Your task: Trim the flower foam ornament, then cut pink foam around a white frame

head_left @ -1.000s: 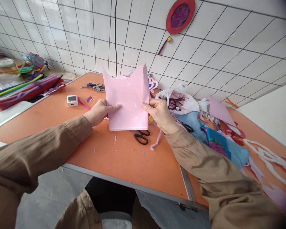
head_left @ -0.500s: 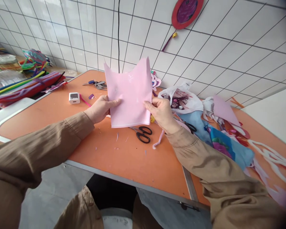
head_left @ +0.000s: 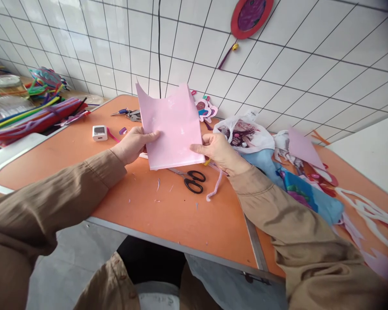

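A pink sheet [head_left: 171, 129], perhaps paper or thin foam, is held up above the orange table. Its upper edge is cut in a curve and small pale marks show on its face. My left hand [head_left: 134, 144] grips the left edge, thumb in front and fingers behind. At the lower right edge, my right hand [head_left: 221, 150] pinches the sheet the same way. Black-handled scissors [head_left: 194, 181] lie just below the sheet, their blades partly hidden by it. A fuzzy pink pipe cleaner [head_left: 215, 187] lies beside them, near my right wrist.
Small scraps dot the orange table [head_left: 168, 215]. Left are a white box-shaped device [head_left: 100, 133], pliers [head_left: 134, 115] and bundled pipe cleaners [head_left: 42, 120]. Right are a white plastic bag [head_left: 255, 135], blue fabric [head_left: 326, 206] and another pink sheet [head_left: 305, 148]. A tiled wall [head_left: 116, 47] stands behind.
The pink sheet has shifted slightly left and tilted, its right upper corner dropping. My right hand's grip has turned a little, and more of the flower-shaped pieces behind the sheet shows.
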Available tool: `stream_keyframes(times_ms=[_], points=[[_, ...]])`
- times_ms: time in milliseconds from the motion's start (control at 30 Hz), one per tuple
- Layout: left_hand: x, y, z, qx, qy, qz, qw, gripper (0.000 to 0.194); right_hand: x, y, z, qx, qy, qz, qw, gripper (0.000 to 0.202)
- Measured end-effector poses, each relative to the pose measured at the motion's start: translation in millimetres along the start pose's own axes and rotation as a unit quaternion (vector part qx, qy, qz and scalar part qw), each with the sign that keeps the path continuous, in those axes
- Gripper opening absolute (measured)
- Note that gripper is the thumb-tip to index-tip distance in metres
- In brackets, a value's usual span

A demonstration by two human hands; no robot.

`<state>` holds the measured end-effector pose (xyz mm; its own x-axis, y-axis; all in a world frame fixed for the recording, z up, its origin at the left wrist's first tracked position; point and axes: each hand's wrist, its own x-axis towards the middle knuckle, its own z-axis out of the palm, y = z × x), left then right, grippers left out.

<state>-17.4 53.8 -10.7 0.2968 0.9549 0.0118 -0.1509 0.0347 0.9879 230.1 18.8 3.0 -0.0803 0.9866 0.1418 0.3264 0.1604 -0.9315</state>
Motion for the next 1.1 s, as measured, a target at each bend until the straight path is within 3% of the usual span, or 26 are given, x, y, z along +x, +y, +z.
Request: stream_keyframes(times_ms=[300,567,833,967,1100], points=[[1,0,-3.9,0.045,-0.018,0.004,0.999,0.053,0,-6,-7,0.015,-0.046,0.055,0.997,0.062],[8,-10,-9.0,0.009,-0.024,0.033,0.999,0.043,-3,-1,-6,0.020,-0.115,0.063,0.991,0.055],[9,-4,-3.9,-0.031,0.055,0.089,0.994,0.048,3,-2,-10,0.057,-0.045,0.026,0.997,0.046],[5,-8,-1.3,0.024,0.002,0.076,0.997,0.049,0,-2,-1,0.126,-0.040,0.002,0.991,0.046],[-1,-9,1.9,0.090,-0.068,0.029,0.993,0.051,-1,-3,3,0.162,0.023,-0.012,0.986,0.040]])
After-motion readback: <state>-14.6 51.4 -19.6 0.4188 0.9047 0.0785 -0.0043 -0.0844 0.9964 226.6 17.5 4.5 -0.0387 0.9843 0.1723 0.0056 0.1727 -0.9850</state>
